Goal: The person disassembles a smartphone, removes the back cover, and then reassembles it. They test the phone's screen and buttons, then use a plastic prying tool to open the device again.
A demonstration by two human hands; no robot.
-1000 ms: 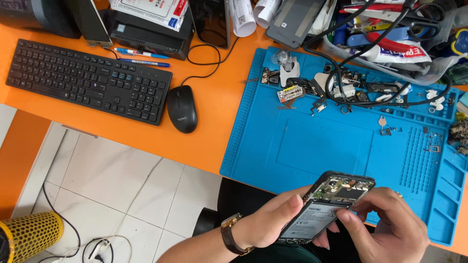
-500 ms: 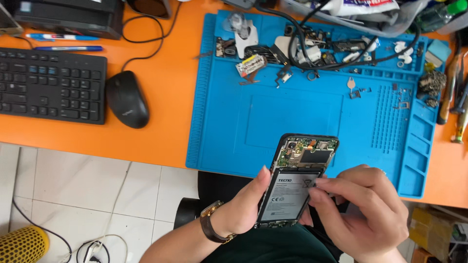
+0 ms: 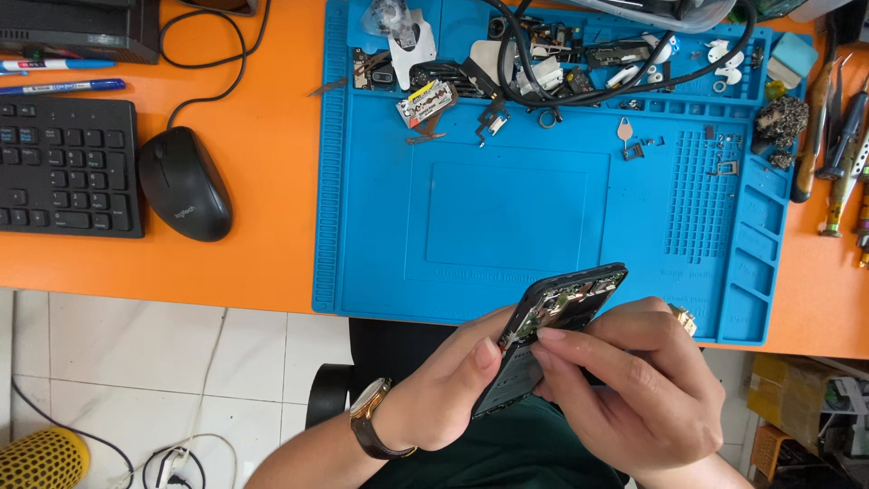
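An opened black smartphone (image 3: pixel 559 312) with its back off and its circuit boards showing is held over the near edge of the blue work mat (image 3: pixel 507 208). My left hand (image 3: pixel 453 385), with a brown-strapped watch on the wrist, grips the phone's left side from below. My right hand (image 3: pixel 629 389) wraps over the phone's right side, its fingers lying across the lower half of the phone. The phone is tilted, top end pointing up and to the right.
Loose phone parts, screws and black cables (image 3: pixel 543 72) crowd the mat's far edge. A black mouse (image 3: pixel 184 184) and keyboard (image 3: pixel 63 167) sit left on the orange desk (image 3: pixel 262 181). Screwdrivers (image 3: pixel 837 136) lie at the right. Two pens (image 3: pixel 59 77) lie top left.
The view has shifted left and closer to the mat. The phone has tilted more edge-on, and my right hand's fingers now cover more of its lower half.
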